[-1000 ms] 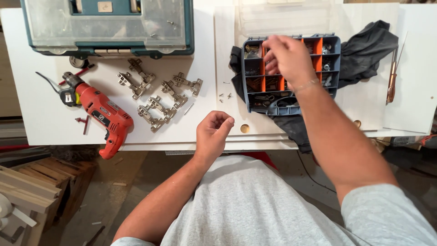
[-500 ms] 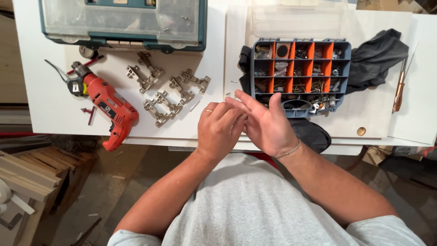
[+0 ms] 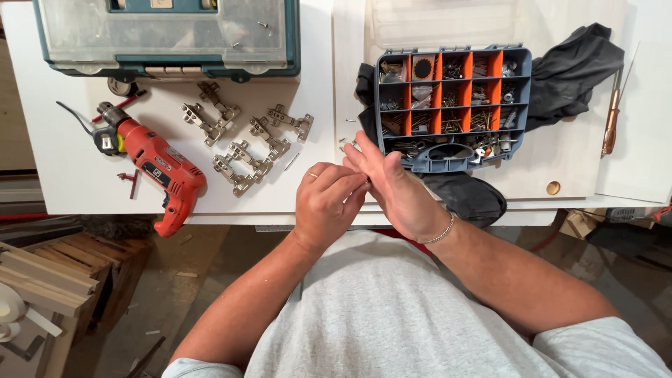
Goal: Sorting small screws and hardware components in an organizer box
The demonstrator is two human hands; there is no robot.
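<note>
My left hand (image 3: 325,203), a ring on one finger, is curled shut over the table's front edge. Its fingertips pinch what looks like a small dark screw. My right hand (image 3: 392,187) lies against it with fingers straight, touching the left fingertips. Just behind both hands stands a blue-grey parts organizer (image 3: 519,105) with orange dividers, its compartments full of screws and small fittings. Its clear lid (image 3: 448,21) is folded back. A few loose screws (image 3: 348,143) lie on the white tabletop (image 3: 84,175) by my right fingertips.
Several metal cabinet hinges (image 3: 245,143) lie left of my hands, and a red power drill (image 3: 161,171) sits further left. A teal tool case (image 3: 168,35) stands at the back left. Dark cloth (image 3: 574,70) and a screwdriver (image 3: 610,122) lie on the right. Wooden offcuts (image 3: 49,273) sit on the floor.
My right hand left the organizer and came back to meet my left hand at the table's edge. The two hands have since drawn tighter together.
</note>
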